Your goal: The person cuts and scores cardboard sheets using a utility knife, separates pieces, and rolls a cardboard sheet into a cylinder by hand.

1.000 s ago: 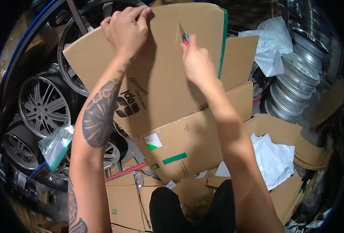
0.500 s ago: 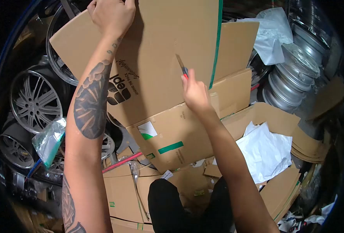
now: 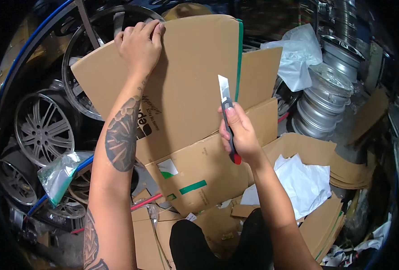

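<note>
My left hand [image 3: 141,48] grips the top edge of a large cardboard sheet [image 3: 199,54], its fingers hooked over the rim. The sheet stands upright, with green tape down its right edge and dark printing near my forearm. In my right hand [image 3: 242,130] is a utility knife [image 3: 227,110], held upright in front of the sheet with its blade extended and pointing up. Blade and cardboard look apart. Below the sheet hangs a cardboard flap [image 3: 195,168] with green tape and a white and green label.
Alloy wheels [image 3: 44,128] crowd the left side. Several silver rims [image 3: 321,99] are stacked at the right, by a clear plastic bag [image 3: 294,54]. White paper [image 3: 303,180] lies on cardboard at lower right. A red bar [image 3: 146,201] lies near my legs.
The knife has turned from a slanted, edge-on pose at the cardboard to upright with its flat side showing. My view has tilted up, so the sheet's top edge now shows.
</note>
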Motion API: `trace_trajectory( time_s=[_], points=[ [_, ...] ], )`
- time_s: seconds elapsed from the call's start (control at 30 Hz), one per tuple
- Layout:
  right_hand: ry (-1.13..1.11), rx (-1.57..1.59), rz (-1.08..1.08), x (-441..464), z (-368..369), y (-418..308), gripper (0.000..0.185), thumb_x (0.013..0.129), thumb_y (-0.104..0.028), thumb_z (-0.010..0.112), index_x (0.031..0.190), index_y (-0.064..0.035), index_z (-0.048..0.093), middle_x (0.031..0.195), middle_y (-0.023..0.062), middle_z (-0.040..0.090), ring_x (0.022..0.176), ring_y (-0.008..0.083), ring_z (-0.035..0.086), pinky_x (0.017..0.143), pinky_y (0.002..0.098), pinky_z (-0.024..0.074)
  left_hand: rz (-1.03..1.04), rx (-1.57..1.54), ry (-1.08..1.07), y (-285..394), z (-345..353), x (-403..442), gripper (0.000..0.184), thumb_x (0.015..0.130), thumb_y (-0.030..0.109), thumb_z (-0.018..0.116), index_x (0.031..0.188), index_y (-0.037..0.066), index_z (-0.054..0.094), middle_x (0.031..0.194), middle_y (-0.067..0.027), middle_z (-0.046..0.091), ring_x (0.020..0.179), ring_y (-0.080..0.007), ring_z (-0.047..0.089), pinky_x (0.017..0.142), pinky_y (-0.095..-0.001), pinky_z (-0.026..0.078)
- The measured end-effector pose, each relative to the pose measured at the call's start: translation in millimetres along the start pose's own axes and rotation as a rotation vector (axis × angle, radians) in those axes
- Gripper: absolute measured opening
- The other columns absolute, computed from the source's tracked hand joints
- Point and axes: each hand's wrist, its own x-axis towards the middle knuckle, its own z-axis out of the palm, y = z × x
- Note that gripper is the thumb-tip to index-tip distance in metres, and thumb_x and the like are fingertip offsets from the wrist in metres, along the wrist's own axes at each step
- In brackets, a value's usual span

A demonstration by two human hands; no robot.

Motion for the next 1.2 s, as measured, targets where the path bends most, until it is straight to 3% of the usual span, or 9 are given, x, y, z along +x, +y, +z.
trace_trajectory(
  time_s=[0.17, 0.37, 0.47, 0.67, 0.8, 0.9, 1.0, 1.1, 1.2],
  points=[
    [-0.054, 0.009, -0.067, -14.8, 10.4, -13.8, 0.037, 0.111, -0.036, 0.044, 0.135, -0.0087, 0.037, 0.077, 0.0033, 0.051, 0.046, 0.0100, 0.049, 0.044, 0.0248, 0.0408, -0.027, -0.010, -0.030, 1.0, -1.5, 0.1, 0.022, 0.094, 0.041, 0.066, 0.100, 0.024, 0.080, 0.092, 0.0052, 0.072, 0.093, -0.0182, 0.064, 0.096, -0.0392, 0.040],
    [-0.011, -0.032, -0.072, -31.0, 21.6, -27.2, 0.041, 0.111, -0.039, 0.044, 0.135, -0.0068, 0.038, 0.075, 0.0050, 0.051, 0.046, 0.0118, 0.049, 0.043, 0.0259, 0.0417, -0.039, -0.002, -0.053, 3.5, -4.2, -1.2, 0.025, 0.097, 0.042, 0.063, 0.104, 0.024, 0.079, 0.095, 0.0062, 0.071, 0.095, -0.0183, 0.063, 0.097, -0.0398, 0.040],
    [0.003, -0.026, -0.076, -38.2, 23.7, -28.3, 0.039, 0.110, -0.039, 0.045, 0.131, -0.0067, 0.040, 0.073, 0.0048, 0.051, 0.045, 0.0123, 0.049, 0.043, 0.0267, 0.0417, -0.029, -0.007, -0.016, 4.3, -3.4, 0.6, 0.022, 0.094, 0.040, 0.066, 0.099, 0.024, 0.079, 0.091, 0.0052, 0.071, 0.092, -0.0186, 0.063, 0.096, -0.0391, 0.041],
    [0.072, -0.074, -0.137, -20.8, 17.4, -17.7, 0.032, 0.111, -0.039, 0.043, 0.109, -0.0075, 0.046, 0.064, 0.0034, 0.048, 0.041, 0.0125, 0.047, 0.040, 0.0262, 0.0395, -0.029, -0.046, -0.003, 13.0, -15.1, 2.8, 0.021, 0.094, 0.040, 0.066, 0.098, 0.023, 0.079, 0.090, 0.0042, 0.071, 0.091, -0.0191, 0.063, 0.096, -0.0394, 0.040],
    [0.230, -0.134, -0.194, 28.4, 12.1, -21.7, 0.038, 0.108, -0.042, 0.052, 0.097, -0.0066, 0.047, 0.060, 0.0001, 0.048, 0.039, 0.0096, 0.046, 0.036, 0.0273, 0.0357, -0.026, -0.074, -0.009, 23.4, -31.3, 3.9, 0.021, 0.094, 0.039, 0.067, 0.098, 0.022, 0.078, 0.090, 0.0039, 0.071, 0.092, -0.0194, 0.062, 0.096, -0.0398, 0.039],
    [0.342, -0.420, -0.255, 68.7, 10.5, -39.5, 0.039, 0.106, -0.042, 0.057, 0.099, -0.0045, 0.050, 0.057, 0.0070, 0.054, 0.043, 0.0184, 0.056, 0.041, 0.0334, 0.0430, -0.029, -0.075, -0.030, 26.8, -39.7, 3.0, 0.021, 0.094, 0.039, 0.067, 0.098, 0.022, 0.078, 0.091, 0.0040, 0.070, 0.092, -0.0196, 0.062, 0.096, -0.0404, 0.039],
    [0.412, -0.770, -0.460, 107.2, 10.1, -52.5, 0.035, 0.104, -0.037, 0.058, 0.106, -0.0027, 0.051, 0.064, 0.0212, 0.064, 0.058, 0.0382, 0.067, 0.054, 0.0482, 0.0522, -0.013, -0.049, -0.040, 29.5, -46.6, 4.7, 0.022, 0.094, 0.040, 0.067, 0.100, 0.022, 0.078, 0.091, 0.0038, 0.069, 0.092, -0.0199, 0.062, 0.096, -0.0415, 0.039],
    [0.481, -1.037, -0.522, 125.2, 24.3, -71.5, 0.032, 0.104, -0.033, 0.056, 0.109, -0.0017, 0.051, 0.077, 0.0321, 0.066, 0.078, 0.0540, 0.066, 0.072, 0.0609, 0.0515, -0.001, -0.014, -0.064, 33.8, -53.9, 5.7, 0.023, 0.094, 0.041, 0.066, 0.103, 0.023, 0.077, 0.091, 0.0030, 0.068, 0.092, -0.0203, 0.061, 0.095, -0.0417, 0.039],
    [0.490, -1.157, -0.535, 134.7, 29.9, -81.9, 0.030, 0.105, -0.032, 0.053, 0.110, -0.0028, 0.052, 0.084, 0.0335, 0.068, 0.085, 0.0561, 0.065, 0.077, 0.0651, 0.0492, 0.014, 0.026, -0.112, 38.9, -64.3, 6.1, 0.023, 0.096, 0.040, 0.065, 0.108, 0.023, 0.076, 0.094, 0.0019, 0.067, 0.093, -0.0206, 0.060, 0.094, -0.0409, 0.039]
  ],
)
